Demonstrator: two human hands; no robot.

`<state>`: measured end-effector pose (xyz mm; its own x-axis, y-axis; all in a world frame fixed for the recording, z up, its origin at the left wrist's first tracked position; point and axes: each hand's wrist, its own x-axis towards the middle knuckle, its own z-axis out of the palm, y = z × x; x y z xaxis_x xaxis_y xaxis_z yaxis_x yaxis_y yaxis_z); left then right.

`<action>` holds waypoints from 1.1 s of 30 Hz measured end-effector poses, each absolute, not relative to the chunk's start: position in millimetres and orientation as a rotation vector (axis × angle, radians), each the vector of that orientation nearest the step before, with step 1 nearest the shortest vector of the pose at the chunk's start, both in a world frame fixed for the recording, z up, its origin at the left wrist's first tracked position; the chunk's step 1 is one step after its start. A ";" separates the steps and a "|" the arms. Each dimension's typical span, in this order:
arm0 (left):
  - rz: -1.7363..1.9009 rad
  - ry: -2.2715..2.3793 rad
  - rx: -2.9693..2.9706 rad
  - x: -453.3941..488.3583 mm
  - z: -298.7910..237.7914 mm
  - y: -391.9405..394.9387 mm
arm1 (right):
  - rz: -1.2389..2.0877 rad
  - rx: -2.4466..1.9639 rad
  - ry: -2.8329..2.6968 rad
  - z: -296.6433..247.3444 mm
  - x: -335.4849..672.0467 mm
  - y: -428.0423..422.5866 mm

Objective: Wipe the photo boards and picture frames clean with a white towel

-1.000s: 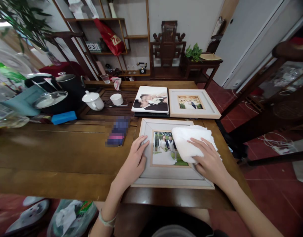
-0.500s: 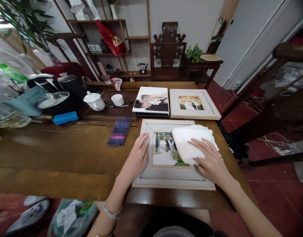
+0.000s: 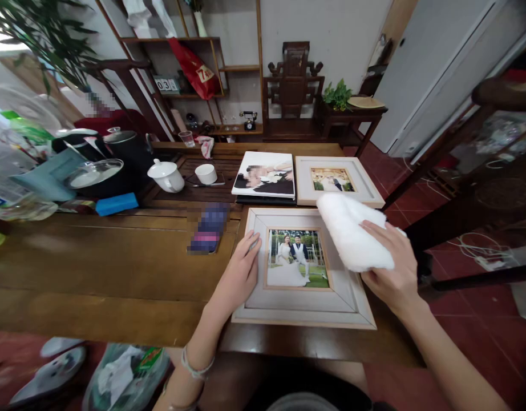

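A white picture frame (image 3: 297, 311) with a wedding photo (image 3: 296, 260) in it lies flat near the table's front edge. My left hand (image 3: 245, 265) holds the frame's left side, its fingers curled over the rail. In my right hand (image 3: 393, 265) is a folded white towel (image 3: 352, 234), gripped over the frame's right side. The towel covers the frame's upper right corner, and its edge looks raised. Whether it touches the frame, I cannot tell. The whole photo shows.
Behind the frame lie a second picture frame (image 3: 365, 185) and a photo album (image 3: 267, 171). A phone (image 3: 209, 228) lies to the left. Farther left are a lidded white teapot (image 3: 165, 176), a white cup (image 3: 206, 173), a blue block (image 3: 116, 204) and a black pot (image 3: 96, 180).
My right hand has moved right and slightly up with the towel, uncovering the photo's right part. My left hand has stayed on the frame's left side.
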<state>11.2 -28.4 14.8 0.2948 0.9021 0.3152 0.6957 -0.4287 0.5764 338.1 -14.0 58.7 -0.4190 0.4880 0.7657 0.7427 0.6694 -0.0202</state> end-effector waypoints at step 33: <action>0.826 1.391 2.405 7.1 9.4 -21.6 | -0.172 -1.174 -2.599 55.5 300.7 7.3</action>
<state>7.1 -21.6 9.4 0.3863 0.8533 0.3503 0.7162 -0.5168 0.4690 300.7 7.3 55.5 -0.6292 0.7155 0.3036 0.7492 0.6622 -0.0080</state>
